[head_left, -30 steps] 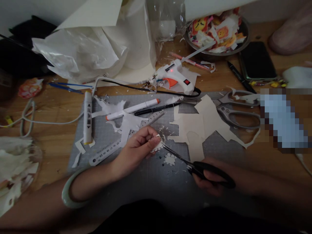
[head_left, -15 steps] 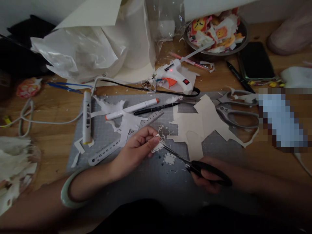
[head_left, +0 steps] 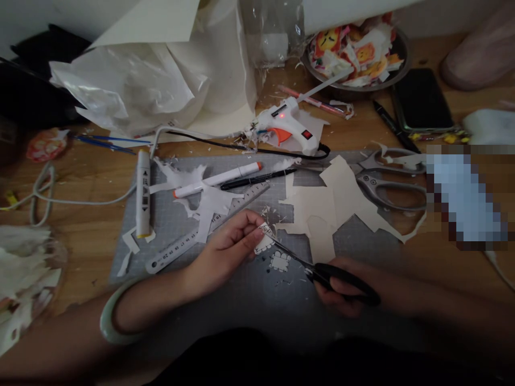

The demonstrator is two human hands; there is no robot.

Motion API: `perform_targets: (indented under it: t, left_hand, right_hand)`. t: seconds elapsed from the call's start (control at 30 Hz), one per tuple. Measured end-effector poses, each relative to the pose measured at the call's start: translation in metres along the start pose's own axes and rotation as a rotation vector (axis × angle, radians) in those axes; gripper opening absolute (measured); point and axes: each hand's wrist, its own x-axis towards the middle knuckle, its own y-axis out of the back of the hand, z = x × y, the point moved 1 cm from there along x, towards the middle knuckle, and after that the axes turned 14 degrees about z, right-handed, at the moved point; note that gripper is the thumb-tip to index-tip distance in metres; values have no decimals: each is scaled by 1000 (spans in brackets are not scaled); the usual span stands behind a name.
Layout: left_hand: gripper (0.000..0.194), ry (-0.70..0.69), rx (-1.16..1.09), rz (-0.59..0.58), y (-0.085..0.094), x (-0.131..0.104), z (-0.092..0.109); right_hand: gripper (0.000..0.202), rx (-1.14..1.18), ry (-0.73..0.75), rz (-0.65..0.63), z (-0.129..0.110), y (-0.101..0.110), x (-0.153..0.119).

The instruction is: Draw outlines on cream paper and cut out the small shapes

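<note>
Between thumb and fingers, my left hand [head_left: 235, 238] pinches a small white paper piece [head_left: 265, 242] with black outlines drawn on it. My right hand [head_left: 341, 292] is closed round the black handles of a pair of scissors [head_left: 309, 266]. The narrow blades point up and left, and their tips meet the paper by my left thumb. Just below lies a second small cutout [head_left: 279, 261] with a scalloped edge, flat on the grey cutting mat [head_left: 225, 316]. Thin paper trimmings are scattered around both pieces.
A steel ruler [head_left: 173, 251], markers [head_left: 219, 179] and paper offcuts [head_left: 314, 209] lie on the mat. Larger grey scissors [head_left: 386, 185] rest at right. Behind are a glue gun [head_left: 295, 126] with its red light lit, a bowl of cutouts [head_left: 356, 86] and a phone [head_left: 423, 102].
The paper piece in my left hand has turned slightly, and more of its outlined face shows. My right hand and the scissors have shifted a little to the left.
</note>
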Motion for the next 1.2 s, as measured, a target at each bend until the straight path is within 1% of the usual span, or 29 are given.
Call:
perform_targets:
  t: [0.17,0.3,0.4,0.57,0.83,0.97,1.2]
  left_hand:
    - [19,-9,-11,-30,0,0,-2]
    - [20,15,-6,-42,0,0,-3]
    - [22,35,1,-45,0,0,-2]
    - [22,35,21,-13,0,0,1]
    - [19,64,-5,-13,0,-1,1]
    - [19,73,-22,-10,0,0,0]
    - [21,80,-41,-6,0,0,0]
  right_hand:
    - [52,-28,0,11,-3,-1,-1]
    - [57,-57,-26,9,-4,-2,0]
    - [55,-39,-30,5,-5,-2,0]
    - [49,-34,-43,11,-8,-3,0]
    - [52,-59,-70,41,-5,-3,1]
    - [52,-34,-85,51,-6,-2,1]
    - [48,5,-64,56,-3,-2,-1]
